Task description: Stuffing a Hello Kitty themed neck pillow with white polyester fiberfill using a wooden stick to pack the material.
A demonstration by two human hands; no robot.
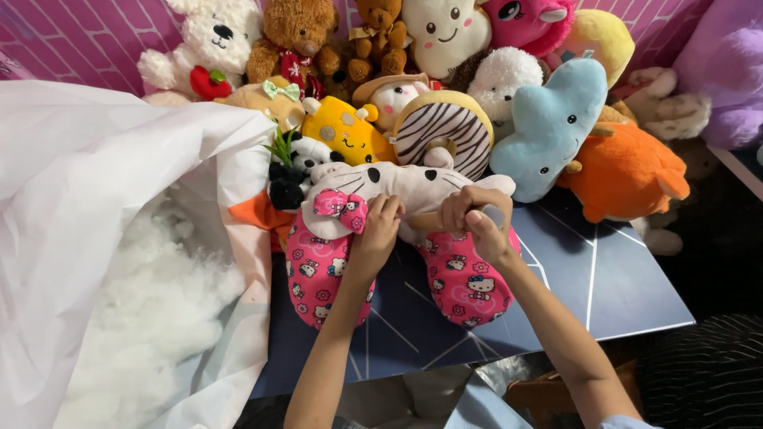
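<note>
Bright even overhead light, soft shadows, sharp.

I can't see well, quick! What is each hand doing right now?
Left hand: closed, pinching the white and pink plush neck pillow.
Right hand: closed around a pale stick-like thing against the pillow.

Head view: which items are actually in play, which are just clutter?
In play:
- pink-and-white neck pillow plush
- left hand, gripping it
- right hand, holding a stick-like tool
- white stuffing in the open bag

Lying about:
- blue heart plush
- orange plush
- striped donut plush
- brown teddy bear
</note>
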